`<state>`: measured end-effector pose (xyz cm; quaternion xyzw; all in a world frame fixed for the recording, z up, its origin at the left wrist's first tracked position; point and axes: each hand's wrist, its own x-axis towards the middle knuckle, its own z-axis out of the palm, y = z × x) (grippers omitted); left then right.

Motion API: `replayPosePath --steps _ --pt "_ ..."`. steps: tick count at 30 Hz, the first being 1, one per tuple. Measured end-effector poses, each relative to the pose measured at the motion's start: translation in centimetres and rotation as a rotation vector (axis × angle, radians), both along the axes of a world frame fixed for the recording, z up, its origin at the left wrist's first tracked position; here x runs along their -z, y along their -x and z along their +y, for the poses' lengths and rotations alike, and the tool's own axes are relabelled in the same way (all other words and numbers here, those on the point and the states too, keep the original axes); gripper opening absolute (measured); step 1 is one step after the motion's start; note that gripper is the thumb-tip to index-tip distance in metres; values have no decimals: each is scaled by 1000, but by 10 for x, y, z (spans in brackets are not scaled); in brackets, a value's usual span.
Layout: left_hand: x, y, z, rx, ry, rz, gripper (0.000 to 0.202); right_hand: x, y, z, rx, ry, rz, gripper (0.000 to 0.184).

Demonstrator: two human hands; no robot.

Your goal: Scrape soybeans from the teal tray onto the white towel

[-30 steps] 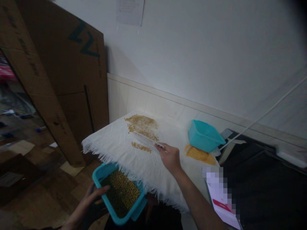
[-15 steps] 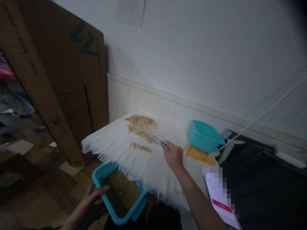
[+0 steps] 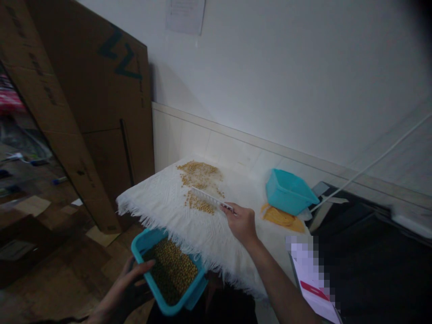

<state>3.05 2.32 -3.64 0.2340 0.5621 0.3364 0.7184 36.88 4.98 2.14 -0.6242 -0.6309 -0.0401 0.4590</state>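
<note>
The left hand (image 3: 126, 292) grips a teal tray (image 3: 168, 274) of beans below the desk (image 3: 162, 202); the right hand (image 3: 241, 222) pinches a white ruler (image 3: 211, 199) against the loose beans (image 3: 199, 204).

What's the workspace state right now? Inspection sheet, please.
Surface: white fringed cloth covers it.
Job's things: loose beans on the cloth; white strip beside a small heap; teal tub of beans below the cloth's edge.
Clutter: second teal tub tilted on a yellow item; printed sheet.
Hands: right hand grips the strip; left hand holds the tub.
Cables: white cable across the wall.
Surroundings: cardboard box, wall notice.
</note>
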Motion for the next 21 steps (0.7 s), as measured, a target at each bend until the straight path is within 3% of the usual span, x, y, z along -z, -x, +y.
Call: replayPosePath --steps 11,16,21 --pt "-10 0 -5 27 -43 17 96 -6 -7 5 -60 -17 121 16" --pt "-19 -1 -5 22 -36 10 88 -8 -4 26 -54 -5 125 16" --pt "-18 -1 -5 23 -44 29 91 -9 0 49 -47 32 100 21"
